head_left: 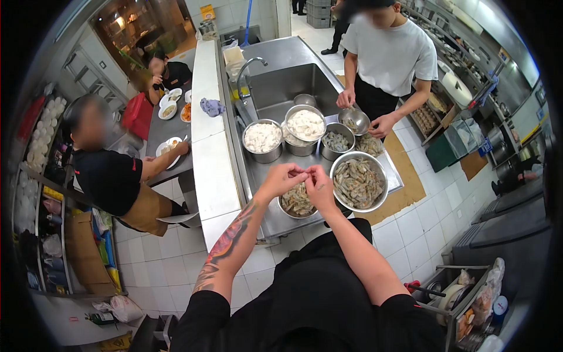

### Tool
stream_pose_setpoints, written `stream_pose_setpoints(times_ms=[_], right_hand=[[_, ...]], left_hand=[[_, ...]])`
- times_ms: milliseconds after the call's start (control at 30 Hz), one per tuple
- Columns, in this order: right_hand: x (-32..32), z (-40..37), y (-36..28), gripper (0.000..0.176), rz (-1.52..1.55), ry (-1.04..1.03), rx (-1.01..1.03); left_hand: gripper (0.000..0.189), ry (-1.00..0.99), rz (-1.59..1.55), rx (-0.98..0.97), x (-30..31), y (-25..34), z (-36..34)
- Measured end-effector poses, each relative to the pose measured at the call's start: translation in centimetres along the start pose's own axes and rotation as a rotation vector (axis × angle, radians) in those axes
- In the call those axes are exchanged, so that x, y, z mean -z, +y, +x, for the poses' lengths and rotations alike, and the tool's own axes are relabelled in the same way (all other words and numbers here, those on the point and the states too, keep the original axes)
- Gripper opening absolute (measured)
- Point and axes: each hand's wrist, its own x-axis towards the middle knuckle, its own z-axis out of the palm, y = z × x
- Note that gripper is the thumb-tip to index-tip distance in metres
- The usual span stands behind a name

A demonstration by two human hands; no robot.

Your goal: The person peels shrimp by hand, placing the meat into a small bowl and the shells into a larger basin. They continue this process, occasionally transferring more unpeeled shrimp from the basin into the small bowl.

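My left hand [285, 179] and my right hand [318, 186] meet fingertip to fingertip, both pinched on something too small to make out. Below them is a metal bowl of shrimp shells or shrimp [298, 201], partly hidden by my hands. To its right sits a larger bowl of unpeeled shrimp [359, 182]. Behind, a pot of greyish shrimp [336, 142] stands beside two containers of pale white food, one at the left [262, 137] and one stacked higher [305, 123].
A sink with a curved faucet [253, 61] lies behind the containers. Across the counter, a person in a white shirt [390, 53] holds a small bowl [353, 121]. At the left, a person in black [108, 176] stands by plates; another sits farther back. A purple cloth [212, 107] rests on the ledge.
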Motion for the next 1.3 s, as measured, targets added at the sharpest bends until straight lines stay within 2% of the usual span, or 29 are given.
stream_pose_setpoints(times_ms=[33,67,133,233,300,467,533,600,667,700,800,967,1067,1133,1200,1267,1300], right_hand=[[-0.1,-0.1,-0.4,0.009,-0.066,0.009,0.122],[-0.2,-0.3,-0.4,0.009,-0.067,0.009,0.119],[-0.3,-0.4,-0.3,0.010,0.058,-0.010,-0.041],[-0.3,-0.4,-0.1,0.010,0.036,0.030,-0.053],[-0.1,-0.6,-0.6,0.010,0.003,0.050,-0.065],[0.7,-1.1,2.8,0.011,-0.086,0.101,-0.089],[1.0,-1.5,5.6,0.014,-0.423,-0.167,0.315],[0.6,-1.7,6.7,0.017,-0.369,-0.154,0.242],[0.4,-1.3,4.6,0.022,0.028,-0.221,-0.322],[0.4,-1.1,3.1,0.027,0.306,-0.227,-0.441],[0.6,-0.7,1.2,0.025,0.485,-0.279,-0.539],[0.7,-0.9,1.4,0.024,0.524,-0.296,-0.523],[1.0,-1.0,0.5,0.025,0.390,-0.245,-0.449],[1.1,-1.2,0.0,0.026,0.178,-0.158,-0.259],[1.3,-1.5,0.4,0.025,0.092,-0.111,-0.222],[1.5,-1.8,1.4,0.024,0.006,-0.063,-0.186],[1.6,-2.0,2.1,0.024,-0.126,-0.073,-0.021]], left_hand=[[0.028,-0.001,-0.001,0.001,-0.1,-0.8,0.3],[0.028,-0.050,-0.073,0.005,-0.1,-2.0,0.7],[0.028,-0.098,-0.144,0.009,-0.2,-3.2,0.9],[0.029,-0.085,-0.177,0.043,-0.1,-3.0,0.7],[0.028,0.000,0.073,-0.027,-0.2,-2.6,0.5],[0.026,0.088,0.194,-0.011,0.5,-2.6,0.3],[0.025,0.115,0.215,-0.016,0.8,-2.8,0.6],[0.024,0.042,0.223,-0.035,0.9,-3.0,0.5],[0.023,0.027,0.206,-0.047,0.6,-1.9,0.2],[0.023,0.006,0.194,-0.067,0.5,-1.5,0.1],[0.023,0.021,0.215,-0.088,0.1,-1.5,0.4],[0.022,0.024,0.166,-0.105,0.2,-1.9,0.4],[0.021,0.006,0.167,-0.116,0.2,-1.6,0.4],[0.021,0.001,0.167,-0.127,0.3,-1.7,0.5],[0.021,0.043,0.233,-0.183,0.4,-2.3,0.8],[0.021,0.069,0.217,-0.136,0.9,-1.9,0.7],[0.021,0.096,0.203,-0.090,1.1,-1.7,0.6]])
